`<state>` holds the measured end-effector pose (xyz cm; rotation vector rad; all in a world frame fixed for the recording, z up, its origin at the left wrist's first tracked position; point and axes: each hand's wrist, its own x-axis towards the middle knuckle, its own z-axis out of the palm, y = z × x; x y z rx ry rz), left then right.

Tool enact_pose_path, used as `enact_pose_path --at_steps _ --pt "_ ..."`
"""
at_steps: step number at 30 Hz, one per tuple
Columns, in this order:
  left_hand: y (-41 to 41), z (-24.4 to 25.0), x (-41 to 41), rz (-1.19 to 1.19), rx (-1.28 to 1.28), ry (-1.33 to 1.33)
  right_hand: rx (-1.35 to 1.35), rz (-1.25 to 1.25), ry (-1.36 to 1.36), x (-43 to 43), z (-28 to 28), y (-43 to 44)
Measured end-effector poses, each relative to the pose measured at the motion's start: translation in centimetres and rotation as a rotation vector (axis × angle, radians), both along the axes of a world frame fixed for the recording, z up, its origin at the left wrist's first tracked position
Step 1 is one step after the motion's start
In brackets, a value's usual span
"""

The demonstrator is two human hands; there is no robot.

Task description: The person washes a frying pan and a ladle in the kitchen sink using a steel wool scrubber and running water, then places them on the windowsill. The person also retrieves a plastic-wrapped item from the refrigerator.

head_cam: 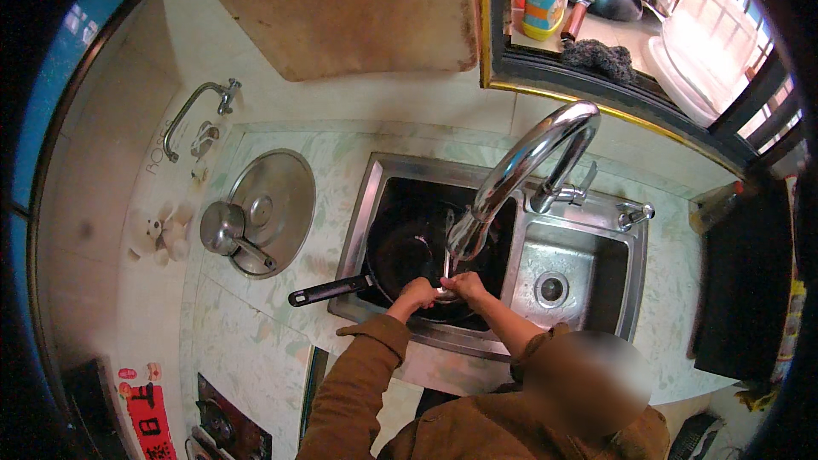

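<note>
My left hand (418, 294) and my right hand (465, 284) are close together over the left basin of a stainless steel double sink (434, 165). Between them they grip a shiny metal utensil (447, 296), rounded at the near end; my fingers hide part of it, so its exact kind is unclear. Just above is the spout of a chrome gooseneck faucet (521, 163), with water seeming to fall onto the utensil. Beneath my hands, a black frying pan (402, 259) sits in the basin, its black handle (329, 291) sticking out over the left rim.
Left of the sink, a round metal lid (291, 204) lies on the marbled counter (345, 204), with a small metal ladle (222, 228) overlapping it. A wall tap (192, 108) projects farther left. Right are the second basin (533, 268) and a black box-like object (744, 281). Behind, a windowsill holds a yellow bottle (543, 0).
</note>
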<state>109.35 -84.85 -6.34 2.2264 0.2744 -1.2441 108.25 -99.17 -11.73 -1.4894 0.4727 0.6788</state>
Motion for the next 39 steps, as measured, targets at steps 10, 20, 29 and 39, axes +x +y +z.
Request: enact_pose_path --at_steps 10,20,29,39 --pt "1.4 -4.1 -1.0 0.019 -0.176 0.147 -0.244 0.447 -0.088 2.8 -1.1 -0.2" --pt "0.7 -0.3 -1.5 -0.070 -0.359 0.193 0.151 0.067 0.016 7.6 -7.0 -1.4" --pt "-2.5 -5.6 0.1 0.363 -0.103 -0.346 0.076 0.479 0.197 4.3 0.3 -2.0" --pt "-4.8 -4.9 0.4 0.946 -0.772 0.049 -0.556 0.445 -0.457 4.8 -2.7 -3.1"
